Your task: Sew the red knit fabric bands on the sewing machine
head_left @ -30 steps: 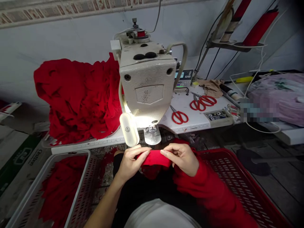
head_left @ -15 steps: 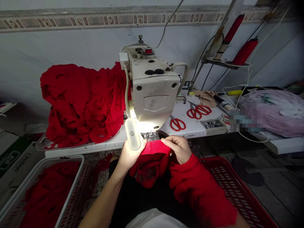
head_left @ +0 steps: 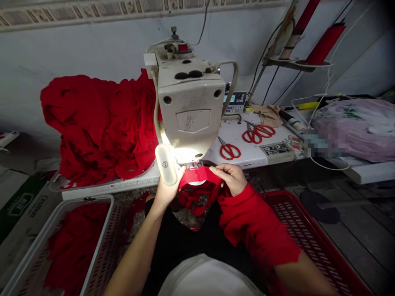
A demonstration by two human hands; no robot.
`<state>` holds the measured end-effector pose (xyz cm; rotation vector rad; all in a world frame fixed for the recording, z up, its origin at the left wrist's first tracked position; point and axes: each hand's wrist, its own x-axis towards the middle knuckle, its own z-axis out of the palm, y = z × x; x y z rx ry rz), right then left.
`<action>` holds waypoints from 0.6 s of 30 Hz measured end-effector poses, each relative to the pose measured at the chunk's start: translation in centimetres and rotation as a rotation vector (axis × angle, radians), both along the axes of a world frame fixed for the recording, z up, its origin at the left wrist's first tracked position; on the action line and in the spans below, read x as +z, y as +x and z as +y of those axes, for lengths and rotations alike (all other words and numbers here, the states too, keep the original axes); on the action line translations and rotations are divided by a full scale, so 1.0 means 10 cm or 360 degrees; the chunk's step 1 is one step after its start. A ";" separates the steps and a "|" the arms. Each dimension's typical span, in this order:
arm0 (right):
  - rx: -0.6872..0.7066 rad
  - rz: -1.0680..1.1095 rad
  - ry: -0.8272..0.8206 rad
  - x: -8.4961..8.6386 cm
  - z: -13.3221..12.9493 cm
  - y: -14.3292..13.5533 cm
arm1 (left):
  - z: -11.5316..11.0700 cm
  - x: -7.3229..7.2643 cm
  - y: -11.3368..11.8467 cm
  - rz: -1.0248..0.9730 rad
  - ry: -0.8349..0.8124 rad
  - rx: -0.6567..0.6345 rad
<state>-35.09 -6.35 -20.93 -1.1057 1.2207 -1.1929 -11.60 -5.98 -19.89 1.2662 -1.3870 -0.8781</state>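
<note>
A band of red fabric [head_left: 199, 174] is stretched between my two hands at the front of the sewing machine [head_left: 188, 102], its upper edge beneath the presser foot [head_left: 194, 165]. My left hand [head_left: 166, 190] is closed on the band's left end, partly hidden behind the machine's lamp [head_left: 166, 164]. At the right end, my right hand [head_left: 232, 179] pinches the fabric between thumb and fingers. Loose red cloth hangs below the band. More red fabric [head_left: 259, 230] is bunched around my right forearm.
Red cloth [head_left: 98, 127] is heaped left of the machine. Red-handled scissors [head_left: 230, 151] and a small parts tray [head_left: 277, 152] lie to the right. A white basket [head_left: 108, 218] with red pieces stands low left, a red basket [head_left: 304, 222] low right. Thread cones [head_left: 325, 44] stand behind.
The red band has moved forward, from just in front of the presser foot to under it, and now curves. Both hands have gone forward with it. The view has shifted slightly.
</note>
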 end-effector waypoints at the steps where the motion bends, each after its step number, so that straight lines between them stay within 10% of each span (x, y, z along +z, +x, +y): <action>1: 0.0012 0.0000 0.0004 -0.05 0.02 -0.01 | 0.05 -0.04 0.06 -0.0018 0.0053 -0.0008; 6: -0.0108 -0.0285 0.0117 -0.30 0.18 -0.05 | 0.42 -0.25 0.32 -0.0012 0.0364 -0.0132; 9: 0.0262 -0.0398 0.0383 -0.43 0.32 0.09 | 0.66 -0.25 0.34 0.0142 0.0599 -0.0350; 13: 0.0720 -0.0532 0.0509 -0.56 0.43 0.55 | 0.74 0.00 0.26 -0.0055 0.0446 -0.0562; 18: 0.0989 -0.0575 0.0445 -0.51 0.44 0.97 | 0.52 0.39 0.39 -0.0432 -0.0150 0.0006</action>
